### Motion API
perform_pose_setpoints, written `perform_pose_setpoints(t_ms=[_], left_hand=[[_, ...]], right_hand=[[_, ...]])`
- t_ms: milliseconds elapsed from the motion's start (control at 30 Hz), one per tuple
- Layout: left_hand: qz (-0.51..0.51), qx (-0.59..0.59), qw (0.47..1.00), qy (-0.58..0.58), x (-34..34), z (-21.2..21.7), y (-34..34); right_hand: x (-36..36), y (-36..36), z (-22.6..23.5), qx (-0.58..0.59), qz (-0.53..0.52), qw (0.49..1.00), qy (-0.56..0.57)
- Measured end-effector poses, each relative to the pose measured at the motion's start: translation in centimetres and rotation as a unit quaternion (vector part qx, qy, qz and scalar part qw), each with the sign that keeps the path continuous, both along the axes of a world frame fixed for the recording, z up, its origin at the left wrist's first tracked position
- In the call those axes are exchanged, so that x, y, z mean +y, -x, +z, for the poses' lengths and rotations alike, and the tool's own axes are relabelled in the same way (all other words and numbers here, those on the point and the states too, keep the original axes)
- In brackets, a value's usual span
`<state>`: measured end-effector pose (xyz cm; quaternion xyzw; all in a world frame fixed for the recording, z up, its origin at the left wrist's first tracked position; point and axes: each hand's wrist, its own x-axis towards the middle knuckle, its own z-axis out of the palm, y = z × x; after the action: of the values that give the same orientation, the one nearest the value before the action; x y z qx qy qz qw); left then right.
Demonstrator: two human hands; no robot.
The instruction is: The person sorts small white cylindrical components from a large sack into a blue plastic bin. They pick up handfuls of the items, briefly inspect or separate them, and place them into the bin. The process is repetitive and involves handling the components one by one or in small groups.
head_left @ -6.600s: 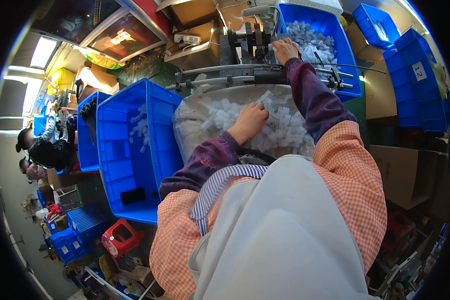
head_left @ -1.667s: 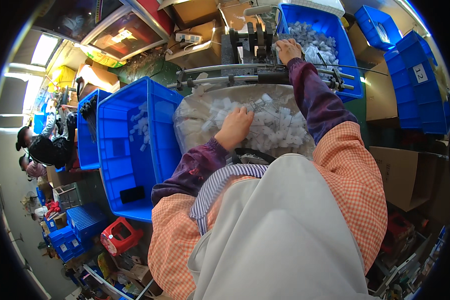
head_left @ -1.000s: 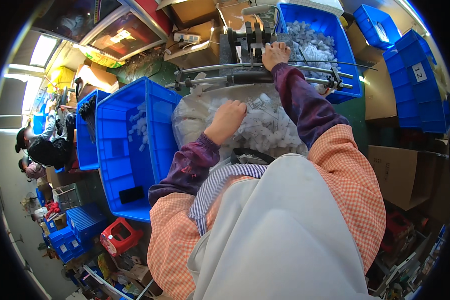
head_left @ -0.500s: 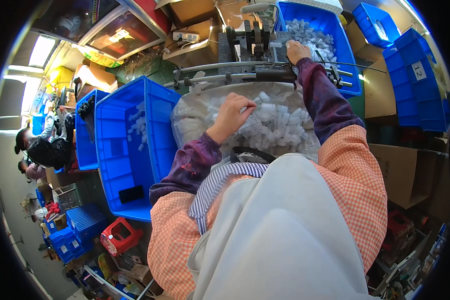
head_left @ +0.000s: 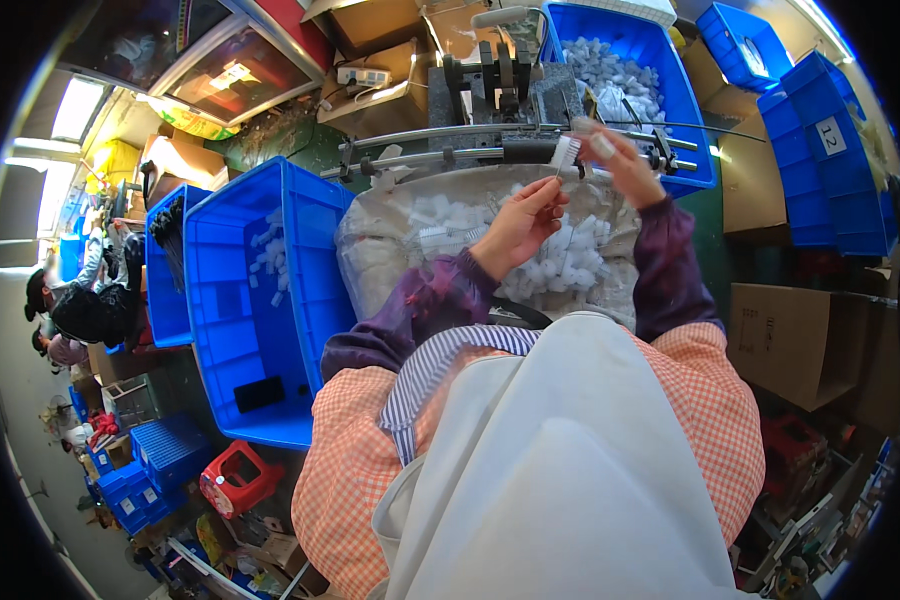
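Note:
My left hand (head_left: 526, 226) is closed in a pinch over a pile of small white pieces (head_left: 560, 262) in a clear plastic-lined container. From its fingertips a small white bristle brush (head_left: 567, 152) stands up on what looks like a thin stem. Just right of the brush is my right hand (head_left: 622, 165), smeared by motion, with something white at one finger; whether it holds anything is unclear. Beyond both hands stands a dark metal bench machine (head_left: 500, 85) with horizontal rods (head_left: 440, 155) along its near side.
A large blue bin (head_left: 235, 340) on the left holds some white pieces and a dark flat object. Black strands fill a narrower blue bin (head_left: 158, 290) beside it. Another blue bin (head_left: 692, 120) at the back right holds many white pieces. A cardboard box (head_left: 785, 340) stands right.
My right hand has come back from the machine toward me, beside my left. My left hand has moved right and slightly down, and the white brush now stands above its fingertips.

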<state>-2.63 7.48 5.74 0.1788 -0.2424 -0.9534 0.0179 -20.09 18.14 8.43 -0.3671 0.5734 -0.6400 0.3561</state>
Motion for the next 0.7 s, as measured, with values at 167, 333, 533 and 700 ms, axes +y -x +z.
perform_pose_setpoints(t_ms=[167,333,533,700], left_hand=[[-0.016,-0.046,0.993,0.109,0.7,3.2,0.0],[-0.095,-0.083,0.569,0.813,-2.2,2.3,-4.7],[-0.144,-0.154,0.360,0.909,-3.9,1.0,-8.7],[-0.126,-0.178,0.349,0.911,-4.3,0.4,-8.9]], right_hand=[[-3.3,-4.1,1.4,-0.072,0.002,0.996,-0.049],[-8.8,4.6,-4.8,0.521,-0.262,0.793,-0.176],[-11.8,6.3,-6.3,0.603,-0.221,0.703,-0.306],[-12.2,6.9,-6.9,0.597,-0.212,0.706,-0.317]])
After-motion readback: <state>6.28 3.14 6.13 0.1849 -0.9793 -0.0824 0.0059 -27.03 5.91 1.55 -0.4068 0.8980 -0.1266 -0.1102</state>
